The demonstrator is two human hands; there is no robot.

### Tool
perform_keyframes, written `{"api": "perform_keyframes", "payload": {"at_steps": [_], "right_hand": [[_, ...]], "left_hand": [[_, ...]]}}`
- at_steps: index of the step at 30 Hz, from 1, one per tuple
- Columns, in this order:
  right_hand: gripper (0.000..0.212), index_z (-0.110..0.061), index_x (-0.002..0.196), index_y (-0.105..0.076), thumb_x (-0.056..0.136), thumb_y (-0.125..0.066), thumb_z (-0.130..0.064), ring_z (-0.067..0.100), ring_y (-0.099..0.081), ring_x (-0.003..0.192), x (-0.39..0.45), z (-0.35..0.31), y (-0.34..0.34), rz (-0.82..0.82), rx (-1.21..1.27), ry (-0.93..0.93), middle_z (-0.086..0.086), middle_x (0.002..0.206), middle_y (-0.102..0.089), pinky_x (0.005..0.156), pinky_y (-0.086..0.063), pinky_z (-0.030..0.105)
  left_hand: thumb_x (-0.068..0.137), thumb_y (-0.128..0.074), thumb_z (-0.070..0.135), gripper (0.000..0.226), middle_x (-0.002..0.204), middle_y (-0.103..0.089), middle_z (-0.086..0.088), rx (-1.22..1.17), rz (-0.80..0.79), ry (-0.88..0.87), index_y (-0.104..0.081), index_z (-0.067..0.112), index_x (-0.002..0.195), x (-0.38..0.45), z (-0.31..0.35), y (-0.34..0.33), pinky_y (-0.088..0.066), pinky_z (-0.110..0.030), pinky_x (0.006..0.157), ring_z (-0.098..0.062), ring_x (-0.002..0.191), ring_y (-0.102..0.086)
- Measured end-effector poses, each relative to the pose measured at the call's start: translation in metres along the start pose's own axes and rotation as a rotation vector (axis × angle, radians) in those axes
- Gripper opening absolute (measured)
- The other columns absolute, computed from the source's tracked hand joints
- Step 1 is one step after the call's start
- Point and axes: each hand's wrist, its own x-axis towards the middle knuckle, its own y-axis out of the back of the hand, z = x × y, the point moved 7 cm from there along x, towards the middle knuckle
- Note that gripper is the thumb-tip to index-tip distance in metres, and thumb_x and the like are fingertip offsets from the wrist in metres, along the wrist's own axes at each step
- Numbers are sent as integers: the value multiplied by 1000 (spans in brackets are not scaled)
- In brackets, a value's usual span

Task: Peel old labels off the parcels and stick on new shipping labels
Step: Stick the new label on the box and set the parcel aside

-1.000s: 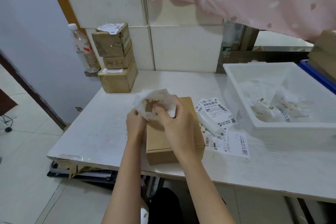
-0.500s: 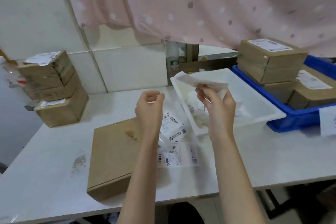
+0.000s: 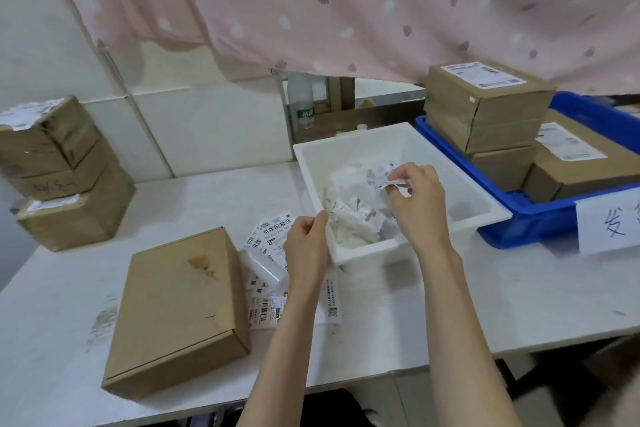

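Stripped parcel (image 3: 180, 308) flat on table (image 3: 450, 305) near front edge, top bare, torn patch where old label sat. New labels (image 3: 265, 253) fanned just right of it, partly under left forearm. Left hand (image 3: 306, 243) loosely curled at white bin (image 3: 405, 135) near rim, holding nothing visible. Right hand (image 3: 417, 198) over bin, fingertips pinching crumpled old label (image 3: 388, 177). Step: dump scrap. Release low inside bin; adhesive may cling, so flick or wipe off on pile. Relabelled boxes (image 3: 485, 107) in blue crate (image 3: 519, 229) behind.
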Motion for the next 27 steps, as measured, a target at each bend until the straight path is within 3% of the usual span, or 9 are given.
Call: {"api": "perform_keyframes", "payload": {"at_steps": [3, 6, 13, 17, 20, 23, 27], "right_hand": [[10, -25, 98, -65, 91, -67, -19, 15, -49, 102, 2, -3, -6, -11, -285, 50, -4, 112, -55, 86, -38, 23], [20, -30, 100, -67, 84, -73, -20, 18, -44, 103, 0, -6, -3, 10, -498, 47, -4, 115, -56, 86, -28, 28], [38, -35, 112, -64, 78, -71, -22, 21, -41, 111, -5, -4, 4, -81, -553, -82, -3, 122, -50, 90, -25, 33], [51, -33, 125, -61, 75, -74, -33, 26, -40, 118, -9, -1, 5, -229, -524, -206, 1, 127, -50, 94, -27, 37], [64, -28, 134, -55, 74, -77, -38, 27, -38, 123, -14, -7, 7, -311, -484, -279, 3, 132, -48, 96, -27, 38], [80, -21, 138, -48, 71, -77, -55, 29, -34, 130, -20, -14, 4, -403, -510, -292, 6, 140, -41, 102, -27, 40], [98, -19, 147, -36, 70, -70, -69, 25, -28, 139, -24, -39, -4, -245, -339, -176, 2, 152, -24, 112, -25, 42]], "left_hand": [[91, -61, 34, 29, 68, -52, 5, -6, 10, 15, -52, 17, 69, 1, -1, 1, -40, -36, 73, -18, 70, -49], [91, -62, 32, 31, 69, -55, 3, -27, 7, 23, -50, 16, 67, 2, -1, 2, -42, -37, 74, -19, 71, -51], [90, -63, 34, 28, 73, -60, 2, -8, -14, 34, -55, 16, 70, 0, 1, 1, -51, -48, 89, -19, 74, -56], [78, -59, 45, 29, 77, -64, -1, -42, -44, 23, -56, 16, 71, -2, 2, 1, -51, -51, 89, -22, 77, -59], [96, -51, 33, 27, 81, -64, -3, -82, -68, 33, -59, 13, 79, -1, 0, 1, -49, -39, 75, -22, 75, -57], [102, -43, 28, 32, 82, -65, -5, -107, -85, 53, -64, 7, 89, 0, 1, 6, -45, -27, 66, -19, 70, -55], [103, -39, 32, 42, 85, -68, -8, -140, -97, 48, -66, 0, 101, 0, 0, 18, -47, -23, 65, -19, 70, -56]]}}
